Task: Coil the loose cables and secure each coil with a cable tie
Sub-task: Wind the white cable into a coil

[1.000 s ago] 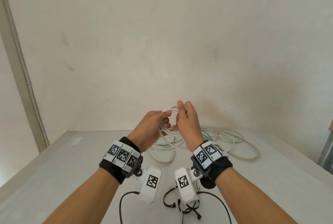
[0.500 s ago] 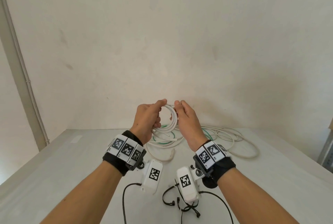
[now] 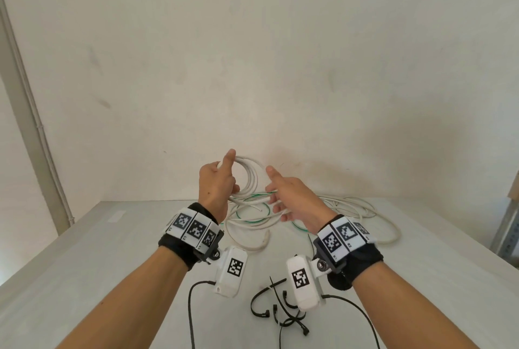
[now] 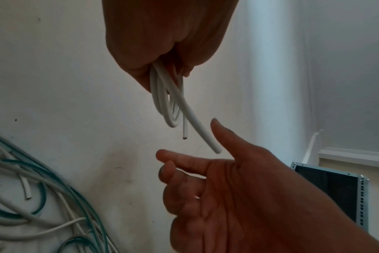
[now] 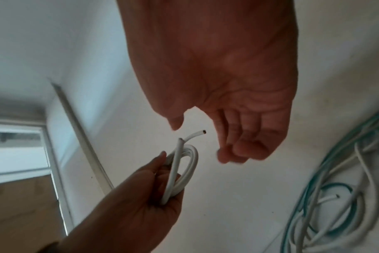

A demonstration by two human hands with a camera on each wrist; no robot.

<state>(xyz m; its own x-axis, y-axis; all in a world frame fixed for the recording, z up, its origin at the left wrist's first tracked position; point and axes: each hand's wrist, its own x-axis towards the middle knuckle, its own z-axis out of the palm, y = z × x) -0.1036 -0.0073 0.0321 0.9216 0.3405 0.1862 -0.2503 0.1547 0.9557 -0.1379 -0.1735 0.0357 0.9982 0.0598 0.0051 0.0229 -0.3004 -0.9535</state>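
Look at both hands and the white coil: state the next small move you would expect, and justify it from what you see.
Probably the right hand, open and holding nothing, reaches for a black cable tie on the table. The left hand already grips the white coil, both cut ends hang free, and no tie binds it.

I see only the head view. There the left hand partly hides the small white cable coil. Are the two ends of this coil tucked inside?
Observer: No. In the right wrist view both cut ends stick out free past the small white cable coil, which the left hand grips.
Operator: Does the right hand hold any cable?
Observer: No. The left wrist view shows the right hand with an empty palm and relaxed fingers.
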